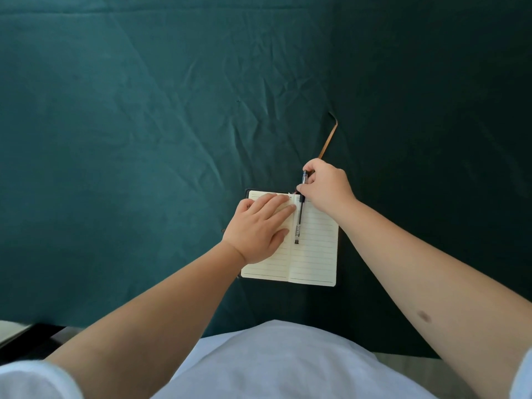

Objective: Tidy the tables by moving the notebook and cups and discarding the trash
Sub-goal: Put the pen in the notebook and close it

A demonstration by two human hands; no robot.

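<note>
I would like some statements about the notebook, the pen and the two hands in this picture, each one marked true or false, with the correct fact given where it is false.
1. The notebook lies open on the green cloth. True.
2. The left hand is lifted clear of the notebook. False: it rests flat on the left page.
3. The right hand has its fingers on the top end of the pen. True.
4. The pen lies across the pages from left to right. False: it runs along the centre fold, top to bottom.
5. The pages are plain and unlined. False: they are ruled with lines.
6. A brown ribbon extends beyond the top of the notebook. True.
</note>
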